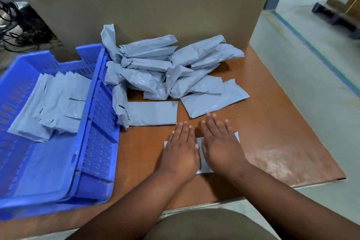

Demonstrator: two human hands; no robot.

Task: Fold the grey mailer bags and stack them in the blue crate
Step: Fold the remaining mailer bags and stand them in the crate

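A folded grey mailer bag (204, 163) lies flat on the brown table near the front edge, mostly hidden under both hands. My left hand (180, 147) and my right hand (220, 142) press down on it side by side, palms flat and fingers straight. Behind them a loose pile of crumpled grey mailer bags (163, 66) covers the middle of the table, with two flatter bags (152, 113) (214, 99) at its front. The blue crate (97, 122) stands at the left and holds several folded grey bags (52, 103) overlapping at its far end.
A large cardboard box (155, 2) stands behind the pile, along the table's back edge. The brown table (272, 122) ends at the right and front, with grey floor beyond. Dark cables lie at the far left.
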